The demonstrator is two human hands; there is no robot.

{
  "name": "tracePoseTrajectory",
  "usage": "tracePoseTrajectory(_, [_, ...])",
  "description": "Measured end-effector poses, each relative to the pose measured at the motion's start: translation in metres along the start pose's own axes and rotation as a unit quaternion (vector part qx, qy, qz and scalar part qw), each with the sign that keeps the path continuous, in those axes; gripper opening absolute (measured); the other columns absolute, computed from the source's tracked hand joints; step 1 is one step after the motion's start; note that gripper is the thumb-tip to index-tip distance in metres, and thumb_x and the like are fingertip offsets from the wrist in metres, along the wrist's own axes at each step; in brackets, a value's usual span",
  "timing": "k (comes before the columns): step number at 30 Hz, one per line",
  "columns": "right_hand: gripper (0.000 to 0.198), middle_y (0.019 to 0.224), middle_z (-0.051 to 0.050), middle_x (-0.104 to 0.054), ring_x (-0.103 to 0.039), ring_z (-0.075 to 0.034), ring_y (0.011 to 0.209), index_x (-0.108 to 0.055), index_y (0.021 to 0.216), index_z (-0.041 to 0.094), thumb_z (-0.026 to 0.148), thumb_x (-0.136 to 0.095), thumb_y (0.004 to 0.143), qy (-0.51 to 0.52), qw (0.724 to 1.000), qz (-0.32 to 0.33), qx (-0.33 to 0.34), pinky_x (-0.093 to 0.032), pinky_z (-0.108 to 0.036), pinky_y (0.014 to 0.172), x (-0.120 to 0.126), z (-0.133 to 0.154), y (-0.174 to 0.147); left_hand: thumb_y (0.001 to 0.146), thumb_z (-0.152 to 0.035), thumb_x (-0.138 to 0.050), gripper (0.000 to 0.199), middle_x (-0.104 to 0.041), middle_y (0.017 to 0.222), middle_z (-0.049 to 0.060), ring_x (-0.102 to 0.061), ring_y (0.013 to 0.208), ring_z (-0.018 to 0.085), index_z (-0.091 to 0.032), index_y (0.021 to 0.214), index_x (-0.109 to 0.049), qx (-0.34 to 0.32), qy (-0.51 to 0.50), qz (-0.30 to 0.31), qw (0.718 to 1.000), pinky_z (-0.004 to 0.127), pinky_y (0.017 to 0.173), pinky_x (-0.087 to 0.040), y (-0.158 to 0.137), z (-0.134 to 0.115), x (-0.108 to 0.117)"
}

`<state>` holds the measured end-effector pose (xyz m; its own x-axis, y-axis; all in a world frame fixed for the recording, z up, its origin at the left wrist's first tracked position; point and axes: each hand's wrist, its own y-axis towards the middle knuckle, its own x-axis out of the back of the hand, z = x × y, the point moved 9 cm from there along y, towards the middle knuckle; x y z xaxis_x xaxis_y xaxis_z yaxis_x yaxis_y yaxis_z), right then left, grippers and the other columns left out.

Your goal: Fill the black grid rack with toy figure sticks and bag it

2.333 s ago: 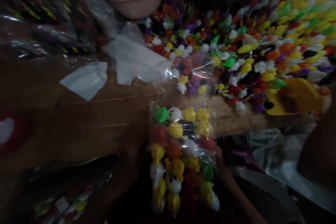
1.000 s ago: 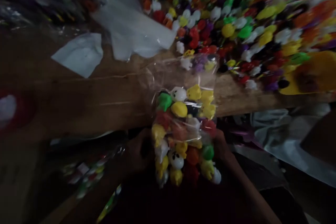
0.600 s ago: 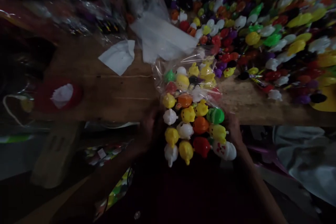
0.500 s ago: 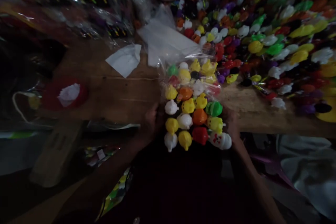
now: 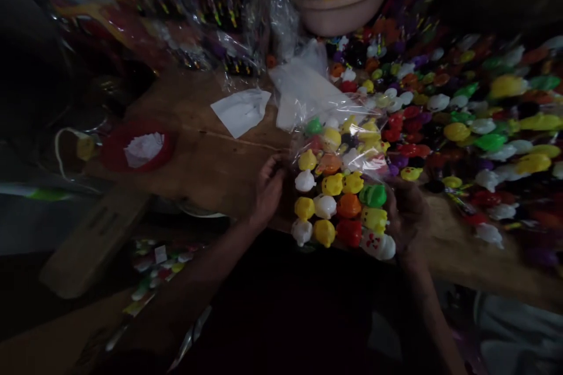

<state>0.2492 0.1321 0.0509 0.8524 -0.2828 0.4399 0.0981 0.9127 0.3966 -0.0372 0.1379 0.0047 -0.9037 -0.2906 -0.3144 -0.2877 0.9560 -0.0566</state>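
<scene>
Between left grip [image 5: 269, 188] and right grip [image 5: 409, 214], bagged toys [image 5: 349, 205]

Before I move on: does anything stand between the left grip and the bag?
Nothing visible does. The left grip is close beside the bag; it is too dark to tell if they touch. The loose white paper lies clear of both.

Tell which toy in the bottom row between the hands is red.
Third from left: the red toy, beside the yellow toy; the others are mainly white.
</scene>
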Motion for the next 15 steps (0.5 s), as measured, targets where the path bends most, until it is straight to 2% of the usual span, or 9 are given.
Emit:
tracePoseTrajectory(2, [0.024, 0.085, -0.004, -0.070, -0.066, -0.019, 0.074, -0.066, 0.100, 0.023, 0.045, -0.056, 0.096, 0.000, 1.000, 0.006, 0.020, -0.054, -0.031, 0.066, -0.002, 0.002, 0.008, 0.076, -0.030, -0.066, 0.022, -0.066, 0.084, -0.001, -0.062, 0.077, 0.013, -0.019, 0.095, -0.058, 0.011, -0.024, 0.020, 0.999, 0.023, 0.072, -0.049, 0.007, 0.004, -0.007])
tracePoseTrajectory(5, [0.024, 0.075, -0.003, -0.067, -0.061, -0.017, 0.061, -0.065, 0.098, 0.022, 0.041, -0.051, 0.100, -0.054, 0.997, 0.006, 0.063, -0.049, -0.029, 0.055, 0.000, 0.014, 0.018, 0.074, -0.032, -0.071, 0.032, -0.065, 0.091, 0.001, -0.062, 0.081, 0.015, -0.020, 0.101, -0.057, -0.063, -0.017, 0.060, 0.996, 0.024, 0.073, -0.049, 0.016, -0.007, -0.013])
tracePoseTrajectory(7, [0.024, 0.076, -0.004, -0.068, -0.062, -0.017, 0.061, -0.066, 0.094, 0.021, 0.038, -0.050, 0.100, -0.119, 0.987, -0.010, 0.110, -0.049, -0.029, 0.056, 0.004, 0.031, 0.022, 0.071, -0.034, -0.077, 0.045, -0.065, 0.094, 0.001, -0.061, 0.082, 0.015, -0.021, 0.109, -0.056, -0.103, 0.007, 0.072, 0.992, 0.025, 0.073, -0.049, 0.022, -0.011, -0.013])
tracePoseTrajectory(9, [0.023, 0.078, -0.006, -0.071, -0.064, -0.018, 0.064, -0.068, 0.092, 0.020, 0.036, -0.053, 0.100, -0.171, 0.973, -0.027, 0.150, -0.050, -0.031, 0.059, 0.007, 0.047, 0.024, 0.075, -0.036, -0.078, 0.049, -0.064, 0.093, 0.001, -0.062, 0.082, 0.016, -0.022, 0.117, -0.055, -0.142, 0.082, 0.058, 0.985, 0.027, 0.072, -0.050, 0.026, -0.015, -0.010])
tracePoseTrajectory(11, [0.021, 0.077, -0.006, -0.072, -0.065, -0.018, 0.063, -0.072, 0.092, 0.021, 0.034, -0.056, 0.099, -0.194, 0.966, -0.033, 0.169, -0.051, -0.031, 0.061, 0.010, 0.060, 0.023, 0.085, -0.036, -0.071, 0.048, -0.066, 0.102, 0.005, -0.065, 0.092, 0.021, -0.023, 0.127, -0.053, -0.207, 0.198, 0.054, 0.957, 0.032, 0.078, -0.053, 0.025, -0.025, -0.012])
tracePoseTrajectory(13, [0.019, 0.077, -0.005, -0.073, -0.063, -0.016, 0.060, -0.074, 0.094, 0.021, 0.034, -0.060, 0.097, -0.199, 0.965, -0.032, 0.168, -0.051, -0.030, 0.061, 0.011, 0.067, 0.022, 0.090, -0.034, -0.065, 0.051, -0.064, 0.124, 0.010, -0.063, 0.110, 0.027, -0.023, 0.137, -0.048, -0.278, 0.303, 0.079, 0.908, 0.040, 0.091, -0.054, 0.018, -0.035, -0.022])
tracePoseTrajectory(15, [0.018, 0.078, -0.004, -0.073, -0.063, -0.016, 0.060, -0.075, 0.094, 0.021, 0.034, -0.062, 0.096, -0.196, 0.968, -0.026, 0.153, -0.051, -0.030, 0.061, 0.012, 0.067, 0.021, 0.093, -0.031, -0.063, 0.058, -0.055, 0.143, 0.014, -0.058, 0.124, 0.031, -0.023, 0.146, -0.040, -0.334, 0.377, 0.117, 0.856, 0.045, 0.101, -0.052, 0.010, -0.042, -0.031])
